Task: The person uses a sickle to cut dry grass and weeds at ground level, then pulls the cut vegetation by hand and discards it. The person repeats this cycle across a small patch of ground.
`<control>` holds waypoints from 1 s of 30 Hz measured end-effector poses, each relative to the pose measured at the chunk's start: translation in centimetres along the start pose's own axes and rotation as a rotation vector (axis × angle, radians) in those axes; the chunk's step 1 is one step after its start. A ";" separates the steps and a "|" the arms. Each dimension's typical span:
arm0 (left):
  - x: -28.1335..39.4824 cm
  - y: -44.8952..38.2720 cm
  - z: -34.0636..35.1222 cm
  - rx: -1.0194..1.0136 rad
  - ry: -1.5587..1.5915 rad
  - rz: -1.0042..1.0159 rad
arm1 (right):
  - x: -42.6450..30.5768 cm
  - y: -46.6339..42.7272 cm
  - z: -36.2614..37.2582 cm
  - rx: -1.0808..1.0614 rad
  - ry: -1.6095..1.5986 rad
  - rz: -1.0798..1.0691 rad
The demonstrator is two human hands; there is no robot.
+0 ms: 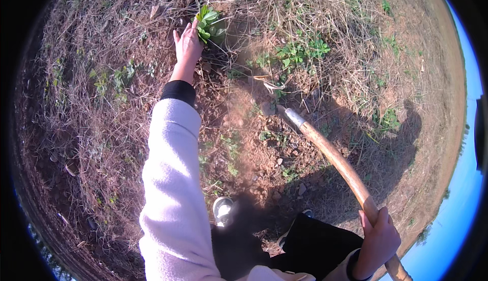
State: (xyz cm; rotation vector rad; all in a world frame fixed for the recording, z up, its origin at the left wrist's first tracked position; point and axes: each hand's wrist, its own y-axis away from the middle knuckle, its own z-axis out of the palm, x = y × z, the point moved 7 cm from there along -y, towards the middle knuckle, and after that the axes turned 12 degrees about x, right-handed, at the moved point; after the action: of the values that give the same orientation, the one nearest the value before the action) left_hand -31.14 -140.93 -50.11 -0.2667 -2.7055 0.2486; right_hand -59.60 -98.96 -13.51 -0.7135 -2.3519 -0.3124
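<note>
My left hand (188, 46) reaches out at the upper left, its fingers against the broad green leaves of a low plant (209, 23). Leaves cover part of that hand, so a grip on the plant cannot be made out. Low on the right, my right hand (379, 235) is wrapped around the curved wooden handle (339, 159) of a digging tool. A metal socket (294, 117) joins the handle to a head that rests at the soil, mostly hidden; its type is unclear. Loose reddish soil (263, 166) lies between the tool and my feet.
Dry grass (343, 25) and small green weeds (301, 52) cover the ground. Small stones (302, 188) lie in the loose soil. My light shoe (223, 210) stands below the soil, near my dark-trousered leg (320, 239). A shadow (400, 143) falls across the right side.
</note>
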 end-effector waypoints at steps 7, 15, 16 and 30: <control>-0.6 0.2 1.2 0.180 0.181 0.243 | -0.7 -0.9 -1.3 0.041 -0.013 -0.045; -1.1 1.4 0.2 0.253 0.462 0.063 | -0.3 -0.9 -0.9 0.076 -0.084 -0.032; -1.1 1.9 -0.3 0.304 0.515 0.023 | -0.3 -0.8 -0.8 0.084 -0.095 -0.030; -1.7 15.6 -8.6 0.251 1.030 -0.495 | -0.1 0.6 -1.0 0.252 -0.137 -0.081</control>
State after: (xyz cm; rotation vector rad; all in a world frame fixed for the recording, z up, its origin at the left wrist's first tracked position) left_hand -23.73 -125.07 -46.30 0.2876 -1.6232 0.2134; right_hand -58.65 -98.91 -12.81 -0.5335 -2.4957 0.0009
